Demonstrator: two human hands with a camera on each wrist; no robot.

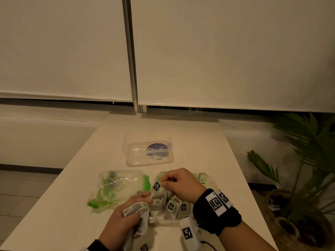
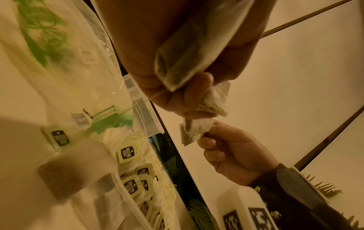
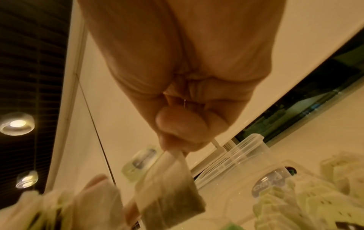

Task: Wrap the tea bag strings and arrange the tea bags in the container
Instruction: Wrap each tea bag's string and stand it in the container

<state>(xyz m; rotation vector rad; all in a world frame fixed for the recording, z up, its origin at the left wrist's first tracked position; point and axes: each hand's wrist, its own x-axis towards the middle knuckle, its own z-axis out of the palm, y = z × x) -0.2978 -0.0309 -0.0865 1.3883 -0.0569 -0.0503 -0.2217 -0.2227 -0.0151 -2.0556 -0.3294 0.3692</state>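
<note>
Left hand (image 1: 126,212) sat at 6 o'clock of the table (image 1: 195,134), fingers curled round a bunch of tea bags (image 1: 139,216). In the left wrist view those bags (image 2: 195,51) were crushed into the palm, one end poking out past the fingers.

Right hand (image 1: 179,183) was just past it toward 1 o'clock, thumb and fingertips pinching a single tea bag (image 1: 159,192) by its top edge. Its paper tag (image 1: 156,186) hung beside the fingertips. The right wrist view showed that bag (image 3: 169,191) dangling below the pinch, tilted, with the tag (image 3: 141,160) behind it. String was too thin to trace clearly.

Under and around the right hand, a loose pile of tea bags (image 1: 178,205) with dark-printed tags lay on a clear tray or lid (image 1: 168,222). I could not tell which. More pale-green tags (image 1: 202,176) were stacked at its far side.

The container (image 1: 148,147) was clear plastic with a blue round label, at 12 o'clock from the hands and well apart from them. I could see no tea bags in it.

A crumpled clear plastic bag with green print (image 1: 117,189) lay at 10 o'clock from the left hand, just beside the pile.

A black wrist strap with square markers (image 1: 216,211) sat on the right wrist. A potted palm (image 1: 306,160) stood off the table at 3 o'clock.
</note>
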